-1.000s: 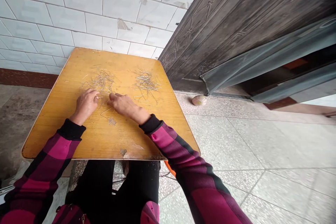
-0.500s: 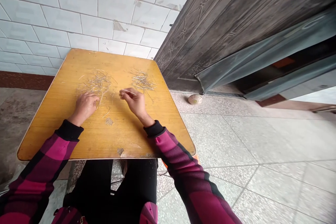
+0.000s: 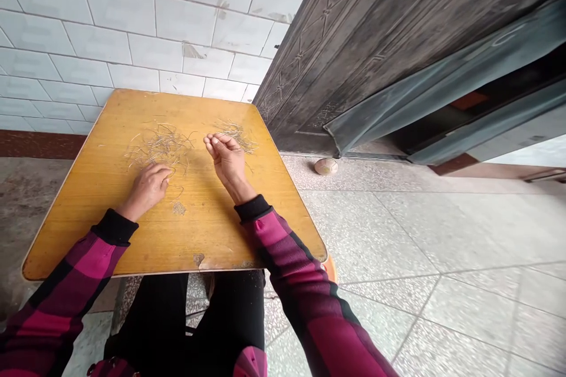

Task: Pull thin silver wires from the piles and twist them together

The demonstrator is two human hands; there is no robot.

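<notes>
A small yellow wooden table (image 3: 110,230) carries two heaps of thin metal wire pieces. My left hand (image 3: 147,187) rests knuckles up at the near edge of the left heap (image 3: 159,144), fingers curled down onto loose wires. My right hand (image 3: 225,156) is turned palm up beside the right heap (image 3: 236,131), fingers loosely curled and apart, with nothing visible in them. One bent wire (image 3: 178,193) lies loose between the hands.
A white tiled wall (image 3: 132,17) stands behind the table. A dark carved metal door (image 3: 375,41) is to the right, with a small round object (image 3: 326,166) on the floor by its sill. My dark-clad knees (image 3: 194,318) sit under the table's near edge.
My right hand has travelled from the middle of the table to the right heap, carrying a wire half a second ago, and now lies palm up without it. The left hand has hardly moved.
</notes>
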